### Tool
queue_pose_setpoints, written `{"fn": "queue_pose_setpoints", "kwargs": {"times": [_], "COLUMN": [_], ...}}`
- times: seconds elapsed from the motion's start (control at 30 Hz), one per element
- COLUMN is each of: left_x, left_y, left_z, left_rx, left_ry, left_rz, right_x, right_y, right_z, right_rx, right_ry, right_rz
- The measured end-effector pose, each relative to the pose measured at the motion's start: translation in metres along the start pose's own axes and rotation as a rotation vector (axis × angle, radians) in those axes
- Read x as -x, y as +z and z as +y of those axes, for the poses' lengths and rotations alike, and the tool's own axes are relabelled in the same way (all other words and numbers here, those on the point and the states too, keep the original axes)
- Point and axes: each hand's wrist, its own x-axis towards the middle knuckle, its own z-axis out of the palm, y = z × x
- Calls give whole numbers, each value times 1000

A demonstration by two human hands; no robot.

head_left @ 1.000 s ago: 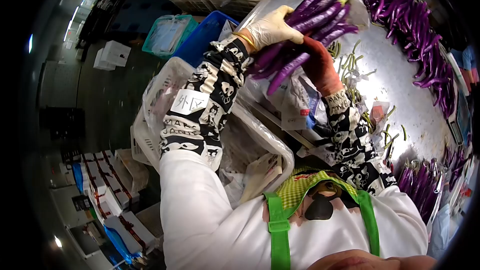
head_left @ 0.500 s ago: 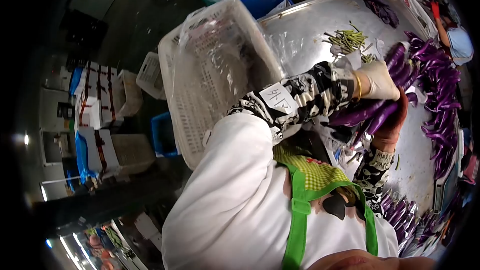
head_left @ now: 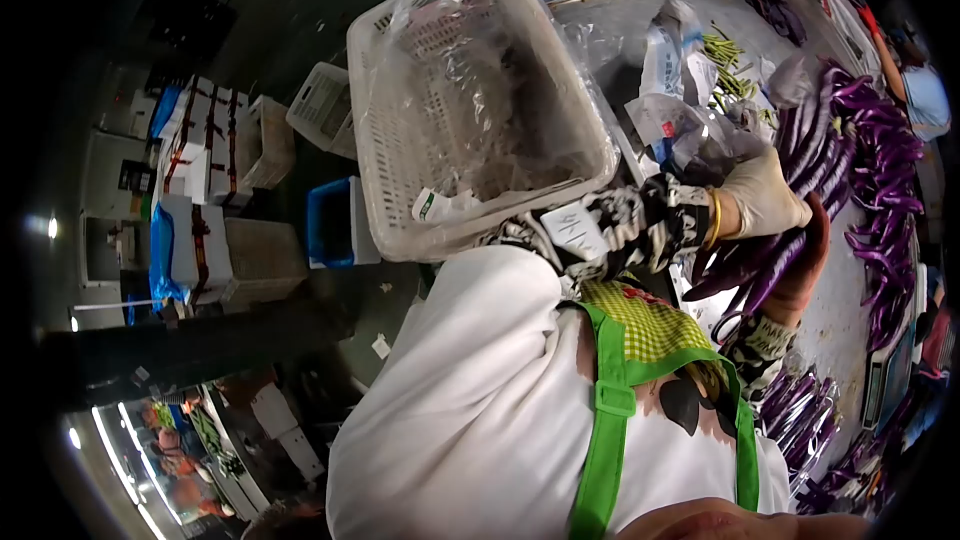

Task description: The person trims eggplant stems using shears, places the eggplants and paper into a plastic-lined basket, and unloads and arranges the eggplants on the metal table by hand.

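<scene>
My left hand (head_left: 765,195), in a pale glove, closes round the middle of a bunch of long purple eggplants (head_left: 815,135). Their lower ends (head_left: 770,265) come out below the glove, against my right hand (head_left: 808,260). That hand wears a reddish-brown glove and curls round these ends from the right; its fingertips are partly hidden. Beside the left wrist lie crumpled clear plastic bags (head_left: 690,135) and a pile of green beans (head_left: 733,65). More loose eggplants (head_left: 885,195) form a long heap right of my hands.
A white plastic crate (head_left: 480,110) lined with clear film stands left of the metal table (head_left: 840,325). Bagged eggplants (head_left: 800,420) lie near my right elbow. Another person's arm (head_left: 885,60) reaches in at the far right. Foam boxes (head_left: 190,220) are stacked at far left.
The view has shifted, bringing the crate higher and the plastic bags into fuller sight. Both hands stay on the eggplants, which now point more up and down.
</scene>
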Motion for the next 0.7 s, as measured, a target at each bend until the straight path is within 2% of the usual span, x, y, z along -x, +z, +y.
{"fn": "queue_pose_setpoints", "kwargs": {"times": [0.03, 0.1, 0.17, 0.2, 0.23, 0.3, 0.4, 0.43, 0.53, 0.57, 0.6, 0.63, 0.67, 0.7], "left_x": [10, 23, 27, 41, 43, 42, 45, 47, 36, 39, 49, 58, 60, 66], "left_y": [3, 5, 12, 10, 14, 15, 10, 20, 35, 15, -4, -26, -47, -70], "left_z": [-4, -12, -16, -2, -1, -1, -6, -16, -53, -41, -31, -20, -11, -7], "left_rx": [-38, -41, 39, -9, -99, 186, 426, 239, -90, -235, 78, 387, 417, 371], "left_ry": [7, 62, 181, 214, 227, 409, 313, 226, 453, 566, 518, 464, 541, 535], "left_rz": [37, 62, 59, 159, 178, 163, 46, 154, 264, 284, 242, 200, 220, 246], "right_x": [6, 21, 21, 24, 28, 27, 24, 25, 28, 28, 23, 16, 9, 0], "right_y": [-6, 2, 0, 5, 12, 4, 0, 4, 31, 42, 53, 66, 83, 102], "right_z": [5, 14, 5, -4, -8, -12, -16, -16, -16, -17, -20, -19, -16, -11], "right_rx": [-17, 495, 379, 236, 322, 316, 430, 614, 974, 1058, 1148, 1130, 892, 528], "right_ry": [7, -302, -238, -145, -215, -252, -198, -322, -598, -676, -729, -712, -488, -203], "right_rz": [-43, -83, -61, -30, 0, -79, -57, -75, -130, -152, -212, -220, -230, -201]}}
